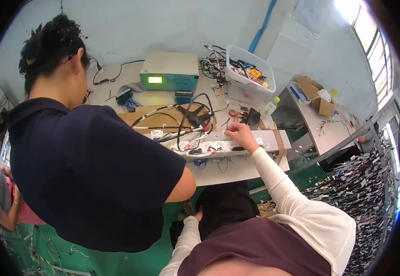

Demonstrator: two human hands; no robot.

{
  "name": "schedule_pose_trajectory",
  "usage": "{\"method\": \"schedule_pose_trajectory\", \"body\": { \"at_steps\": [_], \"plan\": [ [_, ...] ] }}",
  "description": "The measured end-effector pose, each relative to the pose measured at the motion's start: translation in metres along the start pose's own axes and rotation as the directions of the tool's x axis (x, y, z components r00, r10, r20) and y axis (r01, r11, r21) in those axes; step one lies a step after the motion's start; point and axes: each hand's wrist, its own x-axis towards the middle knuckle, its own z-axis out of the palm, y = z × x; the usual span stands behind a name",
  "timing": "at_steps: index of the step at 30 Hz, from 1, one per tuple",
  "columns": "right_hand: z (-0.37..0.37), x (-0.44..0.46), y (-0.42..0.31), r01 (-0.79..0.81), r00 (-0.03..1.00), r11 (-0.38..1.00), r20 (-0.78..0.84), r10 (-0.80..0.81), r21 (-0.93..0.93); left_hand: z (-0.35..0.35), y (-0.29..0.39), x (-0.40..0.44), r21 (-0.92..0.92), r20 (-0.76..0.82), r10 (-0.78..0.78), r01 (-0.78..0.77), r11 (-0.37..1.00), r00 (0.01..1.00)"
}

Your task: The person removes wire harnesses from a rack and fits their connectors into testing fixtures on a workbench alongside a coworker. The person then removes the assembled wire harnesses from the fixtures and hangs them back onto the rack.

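My right hand (240, 135) reaches over the white fixture board (271, 140), its thumb and fingers pinched at the board's upper edge; what they hold, if anything, is too small to make out. Low in the view, my left hand (198, 214) hangs near the dark cloth (225, 207) at my lap, its fingers mostly hidden. A black cable harness (195, 115) with white and red connectors lies on the board and on brown cardboard, left of my right hand. Blue wires (202, 163) hang below the board's front edge.
A co-worker in a dark shirt (89, 170) stands close on the left. Behind the board are a tester with a lit display (169, 73), a clear bin of parts (250, 76), a bottle (271, 107) and red tape (232, 112). Many cables hang at the right.
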Motion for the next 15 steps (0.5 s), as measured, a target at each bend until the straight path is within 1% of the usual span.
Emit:
{"method": "schedule_pose_trajectory", "body": {
  "at_steps": [1,2,4,5,6,7,8,10,11,12,13,14,15],
  "plan": [
    [0.001,0.002,0.003,0.005,1.0,1.0,0.013,-0.005,0.002,-0.008,0.004,-0.006,0.06,-0.013,-0.037,0.038,0.998,0.999],
    [0.001,0.003,0.003,0.014,1.0,1.0,0.026,-0.014,0.0,-0.023,0.013,-0.014,0.046,-0.017,-0.045,0.046,0.998,0.999],
    [0.0,0.003,0.002,-0.011,0.999,0.999,0.034,0.013,-0.044,-0.045,0.035,-0.025,0.083,0.15,-0.133,0.122,0.989,0.98],
    [0.002,0.004,0.004,0.013,1.0,0.999,0.017,-0.013,-0.031,-0.042,0.04,-0.024,0.054,0.147,-0.139,0.132,0.99,0.979],
    [0.002,0.003,0.002,0.004,1.0,0.999,0.017,-0.003,-0.048,-0.038,0.041,-0.023,-0.133,0.109,-0.069,0.084,0.988,0.992],
    [0.002,0.003,0.003,-0.004,1.0,1.0,0.026,0.005,-0.021,-0.033,0.04,-0.024,-0.304,0.058,-0.011,0.028,0.952,0.998],
    [0.003,0.004,0.004,-0.02,0.999,1.0,0.031,0.02,0.009,-0.016,0.031,-0.01,-0.311,0.057,-0.027,0.044,0.949,0.998],
    [0.004,0.005,0.002,-0.025,0.999,0.999,0.032,0.025,0.026,0.021,0.009,0.022,-0.08,0.201,-0.093,0.111,0.991,0.975],
    [0.004,0.002,0.002,-0.032,0.999,0.999,0.017,0.031,0.038,-0.012,0.037,-0.007,-0.149,0.288,-0.147,0.196,0.969,0.946],
    [0.004,0.0,0.004,-0.044,0.999,0.998,0.014,0.044,0.047,-0.046,0.059,-0.032,-0.134,0.291,-0.156,0.201,0.97,0.944],
    [0.006,0.0,0.004,-0.004,1.0,0.999,-0.006,0.004,0.053,-0.073,0.077,-0.049,-0.04,0.361,-0.187,0.216,0.976,0.914],
    [0.006,0.001,0.005,0.038,0.999,0.998,-0.03,-0.036,0.055,-0.085,0.085,-0.053,0.053,0.425,-0.221,0.219,0.974,0.878],
    [0.006,0.002,0.006,0.021,1.0,0.999,-0.022,-0.02,0.045,-0.072,0.075,-0.044,0.066,0.426,-0.224,0.216,0.974,0.877]
  ]
}}
